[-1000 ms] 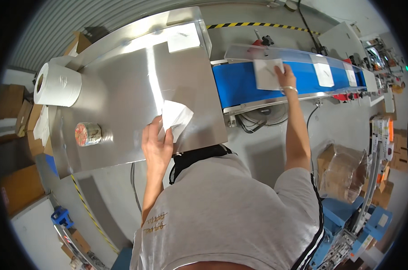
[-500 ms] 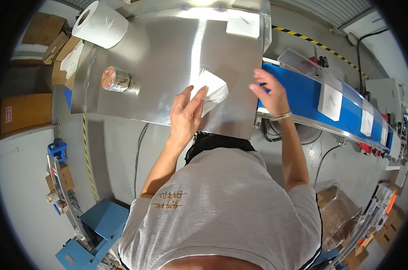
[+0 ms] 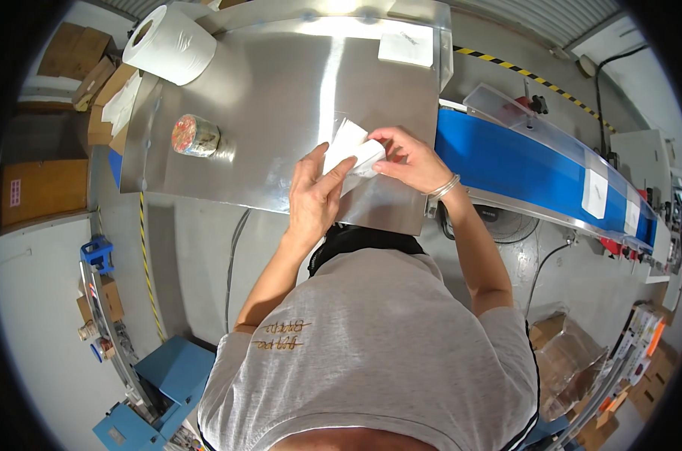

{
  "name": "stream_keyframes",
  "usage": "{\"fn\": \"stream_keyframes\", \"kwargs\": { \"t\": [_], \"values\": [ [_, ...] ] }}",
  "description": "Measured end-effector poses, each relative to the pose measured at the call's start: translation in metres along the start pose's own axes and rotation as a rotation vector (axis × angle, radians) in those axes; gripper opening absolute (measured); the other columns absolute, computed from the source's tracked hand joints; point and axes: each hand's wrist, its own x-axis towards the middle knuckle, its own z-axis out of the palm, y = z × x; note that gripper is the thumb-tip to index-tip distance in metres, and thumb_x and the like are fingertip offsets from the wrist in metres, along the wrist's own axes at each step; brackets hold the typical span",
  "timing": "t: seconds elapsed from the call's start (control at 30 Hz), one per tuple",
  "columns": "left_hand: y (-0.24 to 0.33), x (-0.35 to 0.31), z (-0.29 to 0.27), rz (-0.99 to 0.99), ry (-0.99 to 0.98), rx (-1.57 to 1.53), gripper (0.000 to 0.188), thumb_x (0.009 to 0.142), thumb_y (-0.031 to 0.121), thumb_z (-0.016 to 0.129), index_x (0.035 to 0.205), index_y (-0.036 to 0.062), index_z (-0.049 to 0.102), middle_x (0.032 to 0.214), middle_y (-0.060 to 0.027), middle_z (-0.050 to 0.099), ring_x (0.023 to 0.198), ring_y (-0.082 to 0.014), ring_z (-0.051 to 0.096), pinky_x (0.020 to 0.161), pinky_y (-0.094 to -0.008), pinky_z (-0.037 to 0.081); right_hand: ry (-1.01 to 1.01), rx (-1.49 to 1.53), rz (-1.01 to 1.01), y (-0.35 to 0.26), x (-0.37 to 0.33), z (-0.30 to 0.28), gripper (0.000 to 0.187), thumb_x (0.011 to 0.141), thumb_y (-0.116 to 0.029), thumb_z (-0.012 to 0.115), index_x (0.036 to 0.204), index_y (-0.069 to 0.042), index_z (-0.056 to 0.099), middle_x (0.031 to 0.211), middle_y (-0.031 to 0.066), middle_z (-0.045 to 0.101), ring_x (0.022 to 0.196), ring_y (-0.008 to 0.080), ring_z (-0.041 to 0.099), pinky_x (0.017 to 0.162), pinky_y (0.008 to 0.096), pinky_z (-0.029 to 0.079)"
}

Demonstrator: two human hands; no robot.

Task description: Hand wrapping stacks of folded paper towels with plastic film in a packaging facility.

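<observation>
Over the near right part of the steel table (image 3: 266,98) I hold a white packet (image 3: 347,146), partly folded, with faint dark print. My left hand (image 3: 314,188) grips its left side between thumb and fingers. At the other side, my right hand (image 3: 412,161) pinches the packet's right edge with thumb and forefinger. Both hands hide parts of it. Just right of the table, a conveyor with a blue belt (image 3: 499,154) carries flat white packets (image 3: 594,193) toward its far right end.
A large white roll (image 3: 169,45) stands at the back left of the table. Nearer lies a roll of clear tape (image 3: 196,136) with a red-patterned end. A white stack (image 3: 406,46) sits at the back right. A clear guard (image 3: 506,109) lines the belt's far side.
My right hand has moved left from beside the belt to the packet and taken hold of its edge. The packet's right side is now folded over. Packets on the belt have travelled right.
</observation>
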Motion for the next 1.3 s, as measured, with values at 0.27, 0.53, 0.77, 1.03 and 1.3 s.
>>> {"fn": "stream_keyframes", "kwargs": {
  "t": [0.27,0.53,0.77,1.03,1.3],
  "values": [
    [-0.004,0.01,-0.005,-0.02,0.033,-0.041,0.039,0.081,0.007,0.066,0.12,0.0151,0.062,0.104,-0.0105,0.062,0.097,-0.0278,0.056,0.085,-0.0394,0.043,0.184,0.166,0.086,0.033,-0.03,-0.034,0.029,0.09,-0.02,0.064,0.111,-0.002,0.053,0.085,-0.0005,0.056,0.079,0.007,0.052,0.072,0.0233,0.046],
    [0.001,0.022,-0.013,-0.112,-0.01,0.026,0.043,0.079,0.004,0.064,0.121,0.0004,0.056,0.091,-0.013,0.063,0.086,-0.0287,0.057,0.079,-0.0396,0.042,0.993,-0.702,0.453,0.135,-0.139,-0.211,0.045,0.085,-0.04,0.065,0.108,-0.002,0.057,0.091,0.0165,0.062,0.081,0.029,0.059,0.073,0.0392,0.048],
    [0.009,0.036,-0.01,-0.058,-0.131,-0.003,0.025,0.078,0.002,0.065,0.103,0.0042,0.066,0.09,-0.0111,0.065,0.085,-0.0306,0.059,0.076,-0.0397,0.046,0.791,-1.104,0.041,0.076,-0.125,-0.173,0.065,0.073,-0.029,0.078,0.126,-0.001,0.051,0.121,0.0198,0.058,0.109,0.0377,0.055,0.093,0.0434,0.043],
    [0.028,0.047,-0.001,0.037,-0.309,-0.241,0.024,0.077,0.003,0.068,0.101,0.0046,0.067,0.08,-0.009,0.063,0.076,-0.0247,0.058,0.072,-0.0362,0.046,-0.047,-0.163,-0.034,0.002,-0.026,-0.035,0.05,0.08,-0.015,0.073,0.123,-0.003,0.049,0.113,0.0083,0.057,0.11,0.016,0.053,0.096,0.03,0.042],
    [-0.006,0.043,0.017,-0.315,-0.348,-0.405,0.033,0.084,0.012,0.065,0.115,0.0044,0.061,0.078,-0.0089,0.066,0.069,-0.0148,0.058,0.068,-0.0287,0.049,0.503,-0.065,0.14,0.065,-0.061,-0.077,0.023,0.092,-0.022,0.06,0.101,-0.001,0.058,0.086,0.0031,0.061,0.077,0.0084,0.053,0.07,0.0227,0.044]
  ]
}}
